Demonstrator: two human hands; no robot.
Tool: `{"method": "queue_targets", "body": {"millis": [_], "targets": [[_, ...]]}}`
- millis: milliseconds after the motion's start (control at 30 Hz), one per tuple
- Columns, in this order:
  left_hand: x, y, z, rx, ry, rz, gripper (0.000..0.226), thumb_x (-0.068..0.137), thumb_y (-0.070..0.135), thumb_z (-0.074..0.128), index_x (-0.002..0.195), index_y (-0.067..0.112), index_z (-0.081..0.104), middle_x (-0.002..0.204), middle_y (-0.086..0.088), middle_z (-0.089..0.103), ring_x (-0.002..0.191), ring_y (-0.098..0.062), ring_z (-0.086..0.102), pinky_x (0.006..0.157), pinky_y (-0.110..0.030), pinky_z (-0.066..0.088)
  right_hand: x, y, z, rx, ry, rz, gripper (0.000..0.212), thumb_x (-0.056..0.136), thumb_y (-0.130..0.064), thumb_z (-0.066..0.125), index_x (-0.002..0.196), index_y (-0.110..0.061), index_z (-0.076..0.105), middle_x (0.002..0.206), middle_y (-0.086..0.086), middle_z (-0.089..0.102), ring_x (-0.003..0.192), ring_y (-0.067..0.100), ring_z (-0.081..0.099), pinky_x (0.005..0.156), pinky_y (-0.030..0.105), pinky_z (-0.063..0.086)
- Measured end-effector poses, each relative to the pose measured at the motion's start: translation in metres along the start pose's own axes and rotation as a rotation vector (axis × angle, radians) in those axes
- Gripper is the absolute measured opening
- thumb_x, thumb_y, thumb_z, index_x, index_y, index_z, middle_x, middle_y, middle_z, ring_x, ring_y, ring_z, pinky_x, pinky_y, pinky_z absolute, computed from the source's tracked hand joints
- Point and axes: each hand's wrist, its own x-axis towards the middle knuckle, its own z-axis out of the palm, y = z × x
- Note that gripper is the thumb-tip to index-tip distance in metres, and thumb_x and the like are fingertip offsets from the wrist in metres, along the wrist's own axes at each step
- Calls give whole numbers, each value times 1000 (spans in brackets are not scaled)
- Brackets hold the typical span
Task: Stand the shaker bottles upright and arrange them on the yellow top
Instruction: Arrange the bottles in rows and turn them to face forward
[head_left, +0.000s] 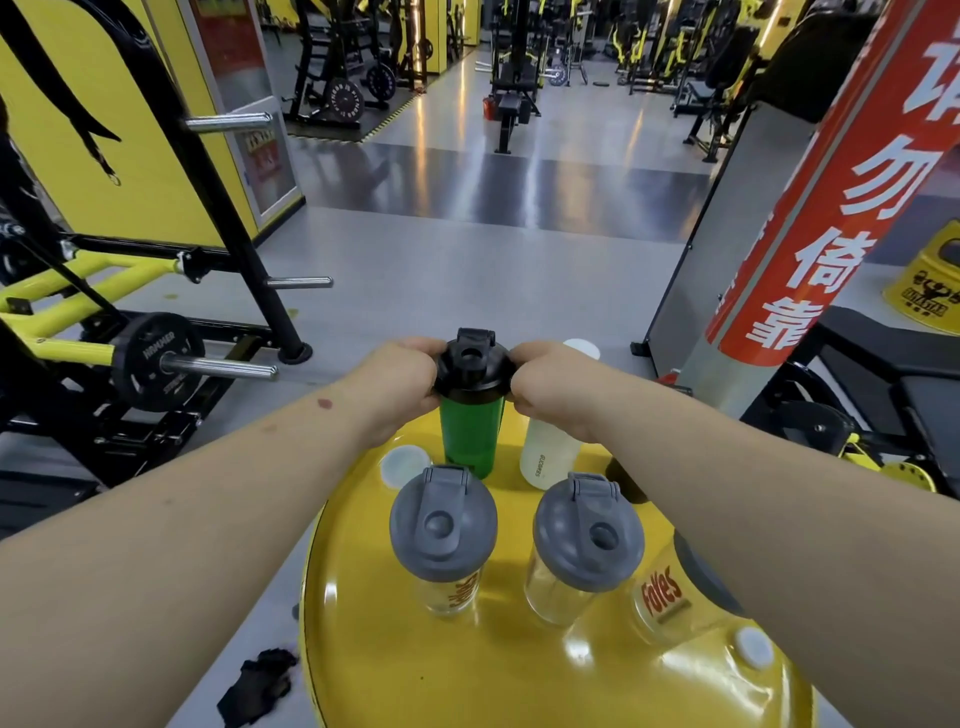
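Holding the black lid of the green bottle (470, 436) with both hands (402, 387) (553, 389), upright at the far side of the yellow worktop (493, 675). Standing already: two grey-lidded bottles (444, 540) (584, 545) near, white bottle (548, 457) far right. Lying down at the near right, one clear bottle (670, 597) left to stand.

Glossy grey gym floor (467, 249), yellow wall (156, 156), black-yellow weight machines (156, 332) — red banner (841, 197) right.
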Motion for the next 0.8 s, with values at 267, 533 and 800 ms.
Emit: {"method": "queue_targets", "body": {"millis": [267, 533, 800], "targets": [[-3, -1, -3, -38, -25, 4, 52, 93, -18, 28, 120, 17, 56, 91, 2, 62, 113, -30, 62, 74, -24, 53, -5, 0, 0, -34, -31, -31, 35, 85, 4, 50, 116, -3, 65, 120, 30, 65, 112, 49, 64, 94, 56, 56], [-5, 1, -9, 309, 79, 85, 57, 92, -4, 40, 143, 18, 52, 137, -9, 57, 118, -25, 54, 105, -39, 46, -21, 3, -14, -67, -2, -39, 42, 91, 1, 55, 132, -5, 63, 137, 28, 61, 126, 46, 59, 107, 57, 52], [-53, 16, 28, 526, -28, 343, 30, 82, 0, 55, 94, 25, 66, 92, 7, 67, 84, -17, 65, 61, -25, 50, -44, 20, -61, -241, -108, 30, 22, 84, -17, 60, 97, -7, 74, 95, 12, 77, 83, 30, 74, 86, 36, 60]]}}
